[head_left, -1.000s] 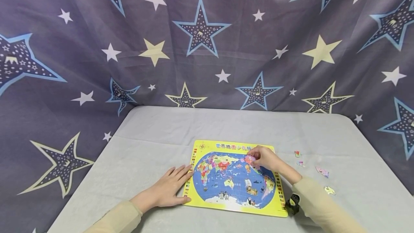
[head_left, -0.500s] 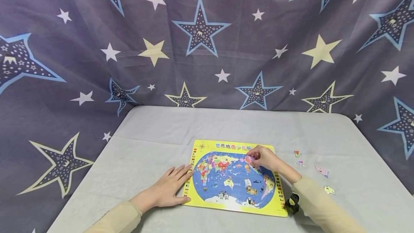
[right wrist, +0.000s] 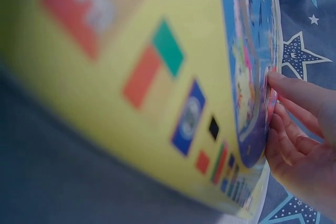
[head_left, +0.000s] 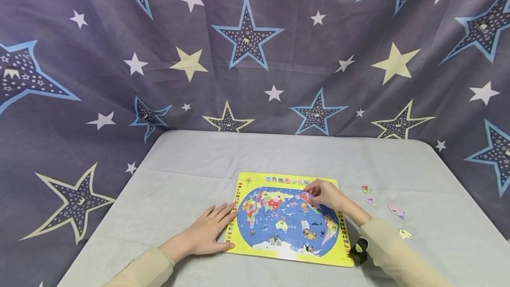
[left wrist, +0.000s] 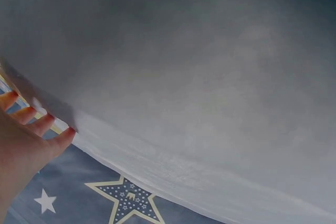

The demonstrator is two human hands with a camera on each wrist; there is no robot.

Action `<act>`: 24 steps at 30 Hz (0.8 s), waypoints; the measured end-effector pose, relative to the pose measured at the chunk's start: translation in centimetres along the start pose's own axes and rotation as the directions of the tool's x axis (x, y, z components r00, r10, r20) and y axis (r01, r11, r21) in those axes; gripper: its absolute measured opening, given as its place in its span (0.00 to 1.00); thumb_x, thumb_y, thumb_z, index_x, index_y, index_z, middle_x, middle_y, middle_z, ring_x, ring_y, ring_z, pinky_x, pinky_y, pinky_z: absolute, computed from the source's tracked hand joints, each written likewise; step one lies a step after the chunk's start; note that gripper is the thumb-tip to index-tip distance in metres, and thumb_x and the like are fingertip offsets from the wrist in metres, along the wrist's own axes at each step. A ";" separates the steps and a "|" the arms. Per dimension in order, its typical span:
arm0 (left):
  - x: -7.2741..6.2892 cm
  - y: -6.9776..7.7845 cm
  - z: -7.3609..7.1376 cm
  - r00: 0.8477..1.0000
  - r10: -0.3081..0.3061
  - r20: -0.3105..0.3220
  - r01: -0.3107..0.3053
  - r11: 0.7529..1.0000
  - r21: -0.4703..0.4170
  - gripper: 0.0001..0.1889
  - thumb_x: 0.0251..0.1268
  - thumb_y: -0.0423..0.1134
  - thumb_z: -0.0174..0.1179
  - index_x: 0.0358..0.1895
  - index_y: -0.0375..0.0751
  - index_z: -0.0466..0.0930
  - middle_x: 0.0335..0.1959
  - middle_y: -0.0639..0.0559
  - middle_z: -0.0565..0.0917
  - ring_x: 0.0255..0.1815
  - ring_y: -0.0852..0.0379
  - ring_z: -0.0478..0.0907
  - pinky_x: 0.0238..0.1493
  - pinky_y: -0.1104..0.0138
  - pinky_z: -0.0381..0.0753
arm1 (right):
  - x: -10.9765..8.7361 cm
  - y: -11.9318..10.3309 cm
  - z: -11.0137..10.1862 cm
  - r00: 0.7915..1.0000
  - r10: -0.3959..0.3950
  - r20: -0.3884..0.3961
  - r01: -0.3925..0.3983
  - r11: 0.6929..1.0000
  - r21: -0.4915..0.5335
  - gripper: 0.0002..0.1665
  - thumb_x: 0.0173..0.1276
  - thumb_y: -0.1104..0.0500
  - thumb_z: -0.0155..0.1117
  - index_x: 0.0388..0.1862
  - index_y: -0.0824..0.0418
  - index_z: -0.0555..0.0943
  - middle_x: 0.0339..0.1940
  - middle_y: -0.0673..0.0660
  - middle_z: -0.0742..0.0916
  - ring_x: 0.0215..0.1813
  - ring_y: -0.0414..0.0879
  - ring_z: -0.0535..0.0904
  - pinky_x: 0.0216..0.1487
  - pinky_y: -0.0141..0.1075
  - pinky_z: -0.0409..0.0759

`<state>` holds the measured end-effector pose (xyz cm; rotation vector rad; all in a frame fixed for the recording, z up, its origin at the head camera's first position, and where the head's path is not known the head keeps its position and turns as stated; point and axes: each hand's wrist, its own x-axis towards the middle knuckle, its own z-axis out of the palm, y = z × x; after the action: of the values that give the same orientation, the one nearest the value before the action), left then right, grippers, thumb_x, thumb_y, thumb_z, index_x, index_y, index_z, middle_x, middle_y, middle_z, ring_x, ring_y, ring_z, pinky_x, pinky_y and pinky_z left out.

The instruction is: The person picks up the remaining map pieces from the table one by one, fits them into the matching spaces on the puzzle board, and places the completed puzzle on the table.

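A yellow-bordered world map puzzle board (head_left: 295,258) lies on the table in the head view, with a blue ocean and animal pictures. My left hand (head_left: 209,231) rests with fingers spread on its left edge; the left wrist view shows those fingertips (left wrist: 65,134) beside the board. Over the map's upper right, my right hand (head_left: 324,194) pinches a pink puzzle piece (head_left: 306,195) between thumb and fingers. In the right wrist view the thumb (right wrist: 286,82) and fingers meet at the board's surface; most of the piece is hidden there.
Right of the board lie several loose puzzle pieces: a red and green one (head_left: 366,189), a small pale one (head_left: 370,201), a pink one (head_left: 396,211) and a yellowish one (head_left: 405,234). A black wrist device (head_left: 360,250) hangs by the right sleeve. A star-patterned curtain (head_left: 271,79) backs the grey table.
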<state>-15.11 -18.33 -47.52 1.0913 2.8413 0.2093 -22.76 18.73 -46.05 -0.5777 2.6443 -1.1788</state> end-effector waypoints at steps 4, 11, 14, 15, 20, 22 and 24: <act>0.0 0.0 0.0 1.000 -0.007 -0.001 0.007 1.000 0.004 0.43 0.54 0.70 0.39 0.68 0.45 0.52 0.69 0.49 0.51 0.68 0.48 0.48 0.62 0.49 0.51 | 0.1 0.1 0.0 1.000 -0.013 -0.001 0.013 1.000 0.001 0.15 0.53 0.72 0.60 0.42 0.69 0.78 0.27 0.55 0.76 0.23 0.42 0.70 0.21 0.29 0.70; 0.0 0.0 0.1 1.000 0.004 -0.016 -0.004 1.000 0.006 0.43 0.54 0.69 0.40 0.67 0.43 0.53 0.69 0.49 0.52 0.68 0.47 0.50 0.61 0.49 0.51 | 0.1 0.2 0.0 1.000 -0.014 0.001 0.014 1.000 -0.010 0.14 0.53 0.73 0.60 0.40 0.68 0.79 0.26 0.54 0.76 0.25 0.43 0.68 0.24 0.30 0.69; 0.0 0.0 0.0 1.000 0.008 -0.017 -0.008 1.000 0.002 0.43 0.55 0.69 0.40 0.67 0.43 0.53 0.69 0.48 0.52 0.68 0.47 0.49 0.61 0.48 0.51 | 0.2 0.1 0.0 1.000 -0.004 0.000 0.004 1.000 -0.014 0.14 0.52 0.72 0.60 0.39 0.68 0.79 0.26 0.54 0.76 0.26 0.42 0.68 0.25 0.30 0.68; 0.0 0.0 0.0 1.000 0.008 -0.016 -0.008 1.000 0.000 0.43 0.55 0.69 0.40 0.67 0.43 0.53 0.69 0.48 0.52 0.68 0.47 0.49 0.61 0.48 0.52 | 0.2 0.1 -0.1 1.000 -0.008 0.001 0.008 1.000 -0.016 0.14 0.52 0.72 0.60 0.39 0.68 0.79 0.26 0.54 0.76 0.26 0.42 0.68 0.25 0.30 0.68; 0.1 0.1 -0.1 1.000 0.001 -0.003 -0.001 1.000 0.005 0.43 0.55 0.70 0.38 0.68 0.44 0.52 0.69 0.49 0.51 0.68 0.48 0.48 0.62 0.49 0.51 | 0.2 0.1 -0.1 1.000 -0.009 0.007 0.009 1.000 -0.014 0.13 0.51 0.72 0.61 0.39 0.69 0.79 0.25 0.54 0.76 0.26 0.42 0.67 0.25 0.29 0.68; 0.1 0.1 -0.1 1.000 -0.003 0.004 0.003 1.000 0.006 0.43 0.54 0.71 0.38 0.68 0.44 0.52 0.69 0.50 0.51 0.68 0.48 0.48 0.62 0.49 0.51 | 0.2 0.1 -0.1 1.000 -0.009 0.007 0.009 1.000 -0.011 0.13 0.51 0.72 0.61 0.39 0.69 0.79 0.25 0.54 0.76 0.25 0.42 0.67 0.25 0.29 0.67; 0.1 0.1 -0.1 1.000 -0.007 0.007 0.007 1.000 0.004 0.43 0.54 0.71 0.38 0.68 0.44 0.52 0.69 0.50 0.51 0.68 0.48 0.48 0.62 0.49 0.51 | 0.2 0.2 -0.2 1.000 -0.015 0.007 0.015 1.000 -0.014 0.13 0.52 0.72 0.61 0.39 0.69 0.79 0.25 0.55 0.76 0.25 0.42 0.67 0.24 0.29 0.67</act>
<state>-15.12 -18.21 -47.44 1.0804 2.8399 0.1991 -23.06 18.85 -46.08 -0.6041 2.6490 -1.1611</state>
